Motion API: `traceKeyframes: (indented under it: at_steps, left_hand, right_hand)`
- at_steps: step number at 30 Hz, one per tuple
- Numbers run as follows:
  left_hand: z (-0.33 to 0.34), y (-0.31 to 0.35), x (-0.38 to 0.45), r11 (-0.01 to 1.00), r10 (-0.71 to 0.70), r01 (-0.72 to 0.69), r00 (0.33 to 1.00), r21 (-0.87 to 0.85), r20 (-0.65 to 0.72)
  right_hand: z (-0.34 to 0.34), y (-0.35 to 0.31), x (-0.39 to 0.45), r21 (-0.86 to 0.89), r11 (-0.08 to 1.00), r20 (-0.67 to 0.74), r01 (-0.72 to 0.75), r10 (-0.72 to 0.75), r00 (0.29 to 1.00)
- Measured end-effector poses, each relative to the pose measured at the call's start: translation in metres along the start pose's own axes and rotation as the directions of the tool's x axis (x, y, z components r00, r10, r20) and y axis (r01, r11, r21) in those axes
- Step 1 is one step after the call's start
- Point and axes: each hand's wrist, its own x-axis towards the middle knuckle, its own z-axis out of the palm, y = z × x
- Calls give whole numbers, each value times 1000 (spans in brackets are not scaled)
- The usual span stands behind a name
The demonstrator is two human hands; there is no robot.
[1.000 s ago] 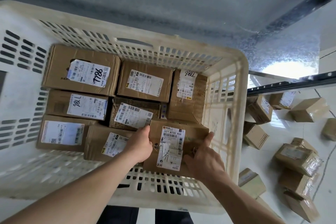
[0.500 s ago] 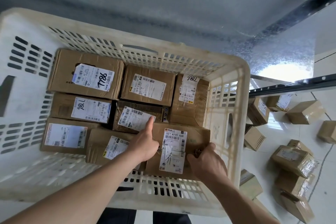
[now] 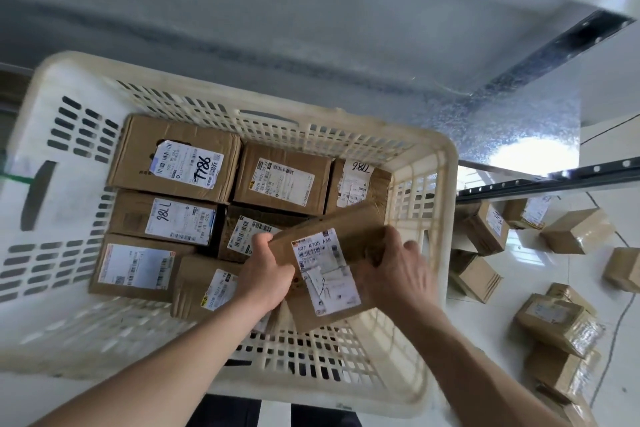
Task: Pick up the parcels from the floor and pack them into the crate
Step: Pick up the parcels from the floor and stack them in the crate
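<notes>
Two hands, left hand (image 3: 265,276) and right hand (image 3: 398,274), grip a tilted labelled parcel (image 3: 325,267) by its sides above packed boxes (image 3: 173,159) at the cream crate's (image 3: 436,218) near-right corner.

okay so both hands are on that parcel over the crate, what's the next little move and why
Probably turn the parcel level and lower it into the near right corner of the crate. Both the left hand and the right hand grip it, and it sits tilted above the packed parcels. That corner looks like the only open spot, though the parcel hides most of it.
</notes>
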Motion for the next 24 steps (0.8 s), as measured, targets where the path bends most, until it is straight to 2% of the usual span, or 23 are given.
traceKeyframes:
  at_steps: [2,5,7,9,11,13,15,18,20,22,24]
  left_hand:
    - [2,0,0,979,-113,109,993,-173,-13]
    - [11,1,-3,843,-310,326,944,-427,111]
    - [21,3,-5,777,-363,421,907,-467,214]
    - [28,4,-3,767,-383,460,887,-447,257]
    - [31,6,2,815,-387,444,895,-373,220]
    - [27,12,8,914,-342,355,935,-197,97]
    - [21,21,12,967,-248,249,969,-62,15]
    - [16,36,22,979,-96,107,993,-175,68]
    - [11,49,28,960,-52,85,990,-268,131]
    - [8,59,32,946,-50,102,984,-309,172]
    - [5,60,33,938,-75,130,981,-320,181]
  right_hand:
    - [-14,-11,17,-89,992,-76,90,-97,992]
    - [-30,-28,43,-141,973,-109,182,-198,974]
    - [-32,-35,57,-40,973,-87,226,-229,970]
    - [-23,-36,64,180,954,-51,239,-234,971]
    - [-10,-31,63,344,918,-56,200,-192,980]
    - [5,-23,57,380,921,-39,82,-72,997]
    - [18,-14,53,413,910,-4,-21,25,1000]
    - [26,-6,53,623,772,85,-126,93,992]
    - [25,-5,56,728,665,158,-169,78,984]
    - [23,-7,59,753,636,163,-166,64,984]
    - [21,-8,58,723,675,117,-151,96,989]
